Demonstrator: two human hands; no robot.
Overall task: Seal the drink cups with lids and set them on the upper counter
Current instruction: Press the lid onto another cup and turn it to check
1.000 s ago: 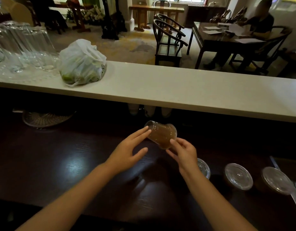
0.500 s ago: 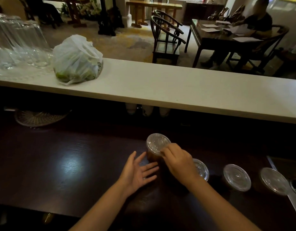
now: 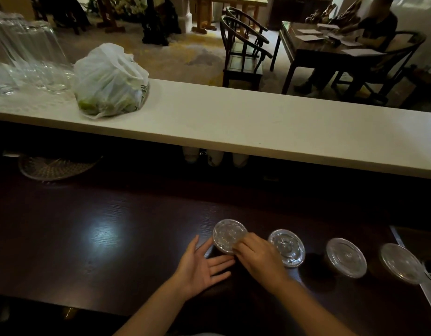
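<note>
Our right hand (image 3: 259, 259) presses its fingers on the near edge of the lid (image 3: 229, 235) of a drink cup standing on the dark lower counter (image 3: 112, 238). Our left hand (image 3: 200, 267) is open, palm up, touching the cup's left side. To the right stand three more lidded cups (image 3: 345, 257) in a row. Farther away, the white upper counter (image 3: 258, 124) carries a plastic bag (image 3: 110, 81) and glasses (image 3: 25, 52).

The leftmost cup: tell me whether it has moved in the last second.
Yes. A second ago it was tilted in the air; now the cup stands upright on the dark counter, left of three lidded cups.
</note>
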